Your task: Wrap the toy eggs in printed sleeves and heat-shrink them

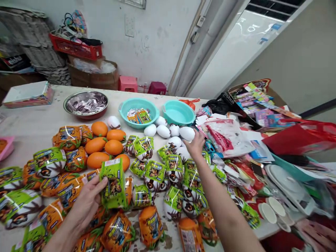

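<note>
My left hand [88,197] pinches a flat green printed bag [112,183] by its left edge, thumb in front. My right hand [195,144] reaches to the far side of the pile, its fingers closed around the right end of a white toy egg [187,133]. More white eggs [163,131] with dark markings lie beside it. Between my hands are several eggs packed in green bags [155,171]. Plain orange eggs [95,145] lie beyond my left hand. Orange bags with eggs inside [151,224] spread along the near side.
A metal bowl [86,105] of small sachets and a turquoise basin [139,112] with printed packets stand at the back. Another turquoise basin [178,112] is beside them. Mixed packaging and a red plastic bag [301,140] crowd the right. A pink tray [6,147] is at the left edge.
</note>
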`<state>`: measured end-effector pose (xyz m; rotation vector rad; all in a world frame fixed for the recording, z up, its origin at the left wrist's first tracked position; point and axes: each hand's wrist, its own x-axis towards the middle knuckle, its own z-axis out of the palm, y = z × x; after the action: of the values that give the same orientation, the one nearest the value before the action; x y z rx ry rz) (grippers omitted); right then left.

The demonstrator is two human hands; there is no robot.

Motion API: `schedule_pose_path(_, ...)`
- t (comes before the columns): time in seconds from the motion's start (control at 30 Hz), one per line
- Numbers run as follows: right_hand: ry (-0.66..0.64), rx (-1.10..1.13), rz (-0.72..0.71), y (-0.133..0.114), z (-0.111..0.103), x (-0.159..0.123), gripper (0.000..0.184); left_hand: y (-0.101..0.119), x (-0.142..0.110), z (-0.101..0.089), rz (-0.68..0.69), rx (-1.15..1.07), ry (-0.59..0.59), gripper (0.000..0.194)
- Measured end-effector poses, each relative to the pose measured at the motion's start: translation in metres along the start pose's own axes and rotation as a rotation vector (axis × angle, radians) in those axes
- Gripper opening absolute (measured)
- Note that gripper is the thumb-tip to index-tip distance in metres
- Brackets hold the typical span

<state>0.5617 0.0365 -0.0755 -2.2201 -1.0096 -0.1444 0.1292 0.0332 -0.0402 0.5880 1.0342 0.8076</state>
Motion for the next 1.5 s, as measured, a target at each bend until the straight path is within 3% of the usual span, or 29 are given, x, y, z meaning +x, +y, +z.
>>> schedule_pose_path(0.1, -0.146, -0.218, -0.010, 0.045, 0.030, 0.060, 0.083, -0.012, 0.007, -0.011, -0.029, -0.021, 0.114, 0.037)
schedule_pose_path(0.2, -0.265, -0.278, -0.033, 0.066, 0.055, 0.084, 0.078, -0.021, 0.008, -0.016, -0.028, -0.034, 0.190, 0.030)
schedule_pose_path(0.27, -0.225, -0.253, -0.036, 0.065, 0.054, 0.088, 0.074, -0.020, 0.008, -0.018, 0.002, -0.024, 0.222, 0.030)
schedule_pose_path(0.37, -0.097, -0.022, 0.045, 0.043, 0.022, 0.075, 0.076, -0.013, 0.008, -0.022, 0.086, 0.060, 0.261, 0.034)
schedule_pose_path(0.43, -0.206, 0.263, 0.144, 0.015, -0.012, 0.045, 0.075, -0.008, 0.005, -0.021, 0.189, 0.165, 0.265, 0.038)
schedule_pose_path(0.53, -0.764, 0.702, 0.286, -0.034, -0.056, -0.038, 0.069, -0.006, -0.003, -0.005, 0.325, 0.351, 0.166, 0.035)
schedule_pose_path(0.6, -1.200, 0.881, 0.424, -0.062, -0.069, -0.102, 0.065, -0.013, -0.011, 0.010, 0.339, 0.461, 0.011, 0.029)
schedule_pose_path(0.63, -1.346, 0.921, 0.518, -0.072, -0.071, -0.133, 0.061, -0.019, -0.014, 0.016, 0.321, 0.502, -0.067, 0.026)
schedule_pose_path(0.7, -1.481, 0.940, 0.737, -0.086, -0.066, -0.183, 0.057, -0.036, -0.021, 0.023, 0.281, 0.553, -0.140, 0.020)
schedule_pose_path(0.77, -1.465, 1.001, 0.924, -0.092, -0.058, -0.217, 0.056, -0.053, -0.028, 0.021, 0.250, 0.555, -0.108, 0.020)
schedule_pose_path(0.83, -1.375, 1.166, 0.988, -0.096, -0.050, -0.238, 0.056, -0.065, -0.035, 0.013, 0.227, 0.514, -0.044, 0.021)
schedule_pose_path(0.97, -1.123, 1.403, 0.879, -0.116, -0.037, -0.258, 0.061, -0.070, -0.047, -0.003, 0.177, 0.399, -0.030, 0.026)
schedule_pose_path(1.07, -0.947, 1.404, 0.852, -0.130, -0.032, -0.263, 0.064, -0.057, -0.051, -0.012, 0.118, 0.337, -0.066, 0.034)
schedule_pose_path(1.13, -0.905, 1.390, 0.828, -0.132, -0.032, -0.262, 0.068, -0.042, -0.050, -0.021, 0.063, 0.303, -0.078, 0.037)
schedule_pose_path(1.2, -0.975, 1.358, 0.804, -0.131, -0.036, -0.258, 0.070, -0.023, -0.047, -0.031, 0.003, 0.270, -0.095, 0.038)
schedule_pose_path(1.37, -1.403, 1.195, 0.710, -0.126, -0.042, -0.258, 0.065, 0.018, -0.044, -0.040, -0.139, 0.230, -0.232, 0.036)
schedule_pose_path(1.5, -1.507, 1.062, 0.553, -0.128, -0.038, -0.264, 0.064, 0.025, -0.046, -0.040, -0.207, 0.305, -0.326, 0.032)
